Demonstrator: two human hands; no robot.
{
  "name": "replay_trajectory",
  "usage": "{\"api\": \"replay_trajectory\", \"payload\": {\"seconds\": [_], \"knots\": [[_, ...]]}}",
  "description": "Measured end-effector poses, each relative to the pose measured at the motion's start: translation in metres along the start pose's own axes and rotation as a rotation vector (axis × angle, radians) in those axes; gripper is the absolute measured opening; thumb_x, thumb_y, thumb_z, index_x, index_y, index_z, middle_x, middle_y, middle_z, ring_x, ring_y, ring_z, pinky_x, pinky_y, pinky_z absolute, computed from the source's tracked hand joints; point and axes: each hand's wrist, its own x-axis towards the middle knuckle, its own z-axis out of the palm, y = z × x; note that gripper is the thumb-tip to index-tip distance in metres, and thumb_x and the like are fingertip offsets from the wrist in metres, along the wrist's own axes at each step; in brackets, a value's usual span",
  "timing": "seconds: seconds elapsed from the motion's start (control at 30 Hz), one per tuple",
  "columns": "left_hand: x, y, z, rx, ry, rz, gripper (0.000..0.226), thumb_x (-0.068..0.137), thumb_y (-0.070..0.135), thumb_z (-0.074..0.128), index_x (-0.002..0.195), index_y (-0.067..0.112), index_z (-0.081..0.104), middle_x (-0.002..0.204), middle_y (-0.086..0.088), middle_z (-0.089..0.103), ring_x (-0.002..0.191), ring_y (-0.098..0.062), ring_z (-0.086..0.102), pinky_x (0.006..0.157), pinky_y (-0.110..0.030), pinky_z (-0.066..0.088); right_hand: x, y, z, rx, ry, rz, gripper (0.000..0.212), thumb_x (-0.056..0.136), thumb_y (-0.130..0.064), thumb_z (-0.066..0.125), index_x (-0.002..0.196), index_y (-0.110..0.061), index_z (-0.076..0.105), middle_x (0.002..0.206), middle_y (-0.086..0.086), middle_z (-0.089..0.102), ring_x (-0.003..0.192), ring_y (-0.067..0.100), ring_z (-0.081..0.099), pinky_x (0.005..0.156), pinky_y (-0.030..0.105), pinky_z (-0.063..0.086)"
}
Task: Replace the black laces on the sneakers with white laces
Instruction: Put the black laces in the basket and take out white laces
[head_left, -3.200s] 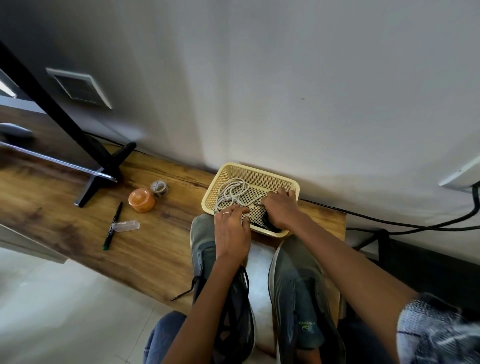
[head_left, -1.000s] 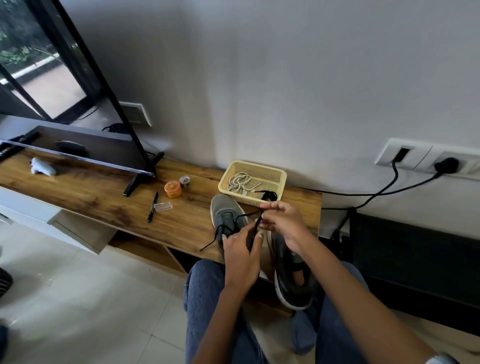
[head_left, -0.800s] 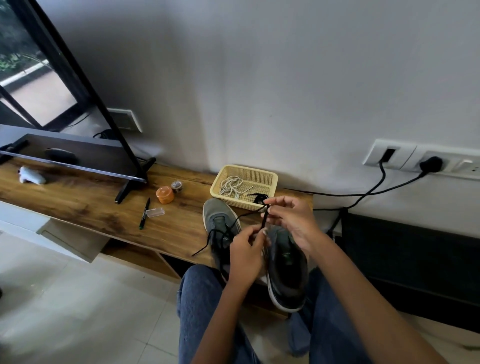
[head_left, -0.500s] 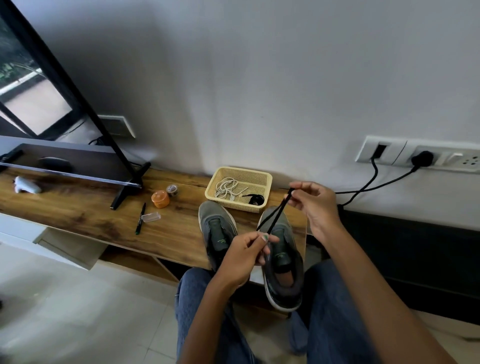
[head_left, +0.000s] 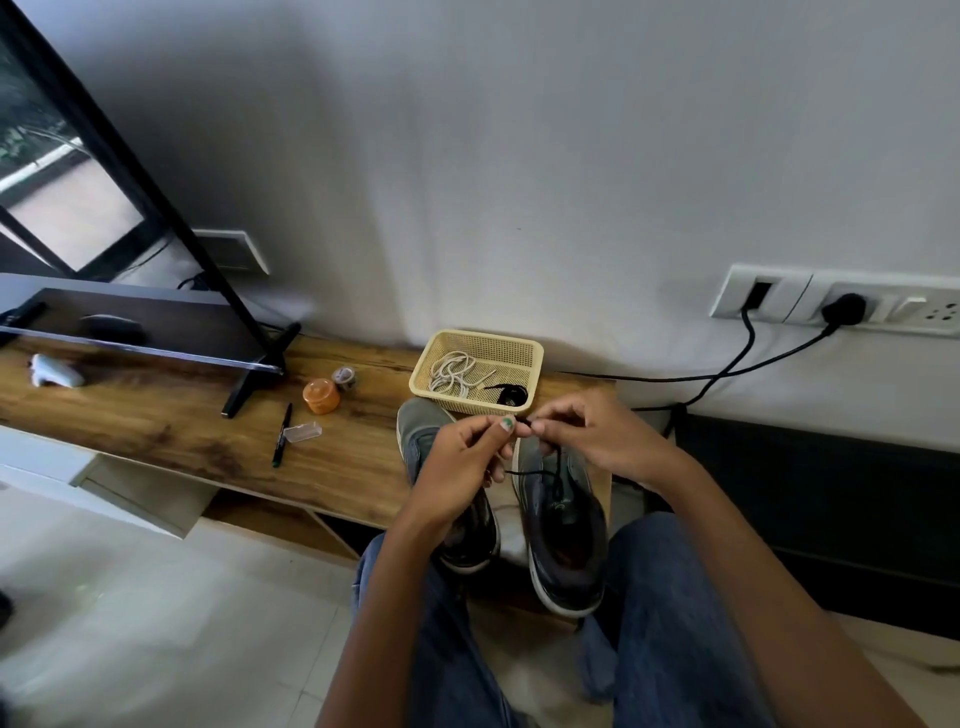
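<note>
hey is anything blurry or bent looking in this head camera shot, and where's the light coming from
Head view: wide-angle bending bows the TV edge and the wall; the hands and black lace are slightly soft, likely motion blur; daylight reflects in the TV at left, and the wall is shadowed behind it.

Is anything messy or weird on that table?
Yes: two sneakers sit up on the wooden table, an odd spot for shoes. A pen lies loose beside a clear cap. Nothing looks spilled or broken.
</note>
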Motion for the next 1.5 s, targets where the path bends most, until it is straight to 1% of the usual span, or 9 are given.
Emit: {"api": "replay_trajectory", "payload": {"seconds": [0.43,0.53,0.67,0.77,0.97,1.13,1.27,1.4,1.5], "knots": [[-0.022,-0.006,-0.015,-0.208,-0.084,-0.145,0.031,0.099,0.030,0.043,0.090,0.009,0.063,0.055,0.007,0.035,0.044,-0.004,0.030,0.046,-0.017,0.024,-0.004,0.035,-0.017,0.012,0.787,0.235,0.014,0.096,-0.016,0.050,0.090,-0.014,0.062,0.082,0.002,0.064,0.081,0.022,0.062,0.069,0.030,0.046],[-0.024,-0.002,-0.018,-0.286,-0.118,-0.151,0.029,0.095,0.032,0.045,0.089,0.008,0.060,0.055,0.006,0.033,0.045,-0.005,0.027,0.046,-0.018,0.020,-0.009,0.041,-0.017,-0.125,0.705,0.316,0.013,0.094,-0.012,0.051,0.099,-0.017,0.061,0.102,0.002,0.063,0.097,0.020,0.060,0.079,0.032,0.046],[-0.021,0.003,-0.013,-0.246,-0.126,-0.136,0.030,0.099,0.030,0.043,0.089,0.010,0.062,0.054,0.007,0.033,0.045,-0.004,0.027,0.046,-0.019,0.018,-0.017,0.020,-0.007,-0.090,0.169,0.200,0.050,0.094,-0.020,0.054,0.139,-0.034,0.040,0.140,-0.010,0.044,0.129,0.014,0.041,0.108,0.046,0.035],[-0.018,0.006,-0.005,-0.185,-0.130,-0.117,0.031,0.100,0.029,0.043,0.084,0.014,0.065,0.055,0.007,0.033,0.044,-0.004,0.028,0.044,-0.016,0.020,-0.021,-0.009,0.011,0.070,-0.131,0.065,0.042,0.094,-0.036,0.055,0.136,-0.036,0.047,0.134,-0.017,0.052,0.121,0.001,0.048,0.102,0.028,0.040],[-0.017,0.005,-0.007,-0.175,-0.048,-0.120,0.032,0.100,0.032,0.044,0.080,0.015,0.063,0.053,0.008,0.036,0.043,-0.004,0.030,0.044,-0.018,0.022,-0.019,-0.017,0.021,0.118,0.077,-0.048,0.016,0.093,-0.021,0.059,0.084,-0.017,0.070,0.068,-0.001,0.066,0.061,0.001,0.059,0.060,0.011,0.042],[-0.024,-0.004,-0.011,-0.156,-0.115,-0.163,0.032,0.099,0.034,0.042,0.084,0.012,0.060,0.057,0.007,0.032,0.046,-0.004,0.028,0.046,-0.017,0.022,-0.015,-0.009,0.008,0.239,0.458,-0.015,0.017,0.096,-0.019,0.053,0.092,-0.013,0.068,0.060,0.000,0.064,0.054,0.003,0.058,0.063,0.006,0.042],[-0.029,-0.007,-0.008,-0.267,-0.238,-0.179,0.029,0.093,0.037,0.046,0.080,0.016,0.062,0.059,0.005,0.031,0.047,-0.005,0.027,0.045,-0.015,0.024,-0.015,0.003,0.002,0.279,0.641,0.046,0.019,0.097,-0.022,0.052,0.098,-0.011,0.067,0.059,-0.002,0.061,0.057,0.008,0.061,0.071,0.021,0.050],[-0.029,-0.002,-0.005,-0.513,-0.312,-0.166,0.023,0.092,0.029,0.054,0.080,0.018,0.070,0.060,0.004,0.038,0.047,-0.005,0.035,0.047,-0.014,0.035,-0.018,0.010,0.005,0.232,0.666,0.128,0.017,0.097,-0.023,0.051,0.092,-0.018,0.067,0.060,-0.001,0.062,0.058,0.012,0.061,0.069,0.032,0.050],[-0.028,0.014,-0.001,-0.719,-0.241,-0.155,0.021,0.086,0.016,0.053,0.083,0.013,0.074,0.063,0.001,0.052,0.050,-0.006,0.049,0.047,-0.015,0.047,-0.019,0.016,0.010,0.091,0.485,0.190,0.020,0.096,-0.021,0.053,0.085,-0.016,0.069,0.059,-0.001,0.062,0.056,0.015,0.062,0.067,0.030,0.050]]}}
